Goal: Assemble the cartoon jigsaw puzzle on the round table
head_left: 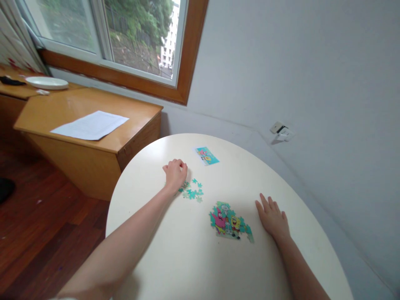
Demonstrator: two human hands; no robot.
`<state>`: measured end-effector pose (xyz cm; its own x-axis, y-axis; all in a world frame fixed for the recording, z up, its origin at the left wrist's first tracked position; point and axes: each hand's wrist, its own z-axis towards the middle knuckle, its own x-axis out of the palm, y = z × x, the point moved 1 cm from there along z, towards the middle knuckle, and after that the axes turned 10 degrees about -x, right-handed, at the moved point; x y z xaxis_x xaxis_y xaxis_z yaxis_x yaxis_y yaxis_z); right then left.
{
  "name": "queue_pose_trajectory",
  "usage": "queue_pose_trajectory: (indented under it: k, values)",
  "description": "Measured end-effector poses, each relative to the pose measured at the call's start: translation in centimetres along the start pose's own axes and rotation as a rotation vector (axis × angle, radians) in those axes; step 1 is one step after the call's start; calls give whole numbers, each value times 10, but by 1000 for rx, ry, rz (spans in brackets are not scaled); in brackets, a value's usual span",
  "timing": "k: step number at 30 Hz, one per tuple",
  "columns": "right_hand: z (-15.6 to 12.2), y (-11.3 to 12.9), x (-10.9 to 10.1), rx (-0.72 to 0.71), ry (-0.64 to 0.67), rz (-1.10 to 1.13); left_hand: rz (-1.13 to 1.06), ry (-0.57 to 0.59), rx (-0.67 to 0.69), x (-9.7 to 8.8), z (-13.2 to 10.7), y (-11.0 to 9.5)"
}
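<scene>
The left hand [176, 173] is curling its fingers beside the loose pieces [193, 193], and whether it is gripping one I cannot tell. Its wrist is partly hiding the pile, so a low sweep back could be dragging bits apart or carrying some away unseen. The right hand [273, 216] is lying open and spread on the desk [175, 266], just right of the part-built puzzle [228, 223], which is sitting nearer the person than the pile. If that hand is sliding inward, it could be pushing against the narrow lower-right strip, probably the weakest part, and breaking it loose, as nothing is visibly pinning the puzzle down. Many pieces are showing much the same teal, so mismatching is likely too, especially with the picture card [206, 156] lying farther off.
</scene>
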<state>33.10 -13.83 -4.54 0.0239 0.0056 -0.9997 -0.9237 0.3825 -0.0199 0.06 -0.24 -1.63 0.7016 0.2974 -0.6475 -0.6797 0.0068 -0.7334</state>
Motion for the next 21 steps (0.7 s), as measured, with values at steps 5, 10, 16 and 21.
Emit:
queue_pose_trajectory:
  k: [5, 10, 16, 21]
  values:
    - [-1, 1, 0, -7, -3, 3, -10, -4, 13, 1, 2, 4]
    - [-1, 4, -1, 6, -14, 33, -3, -10, 22, 5, 2, 9]
    - [-4, 9, -5, 3, -1, 26, -3, -37, -12, 7, 2, 15]
    - [-3, 8, -1, -13, -40, 6, -9, -86, -48, 5, 2, 18]
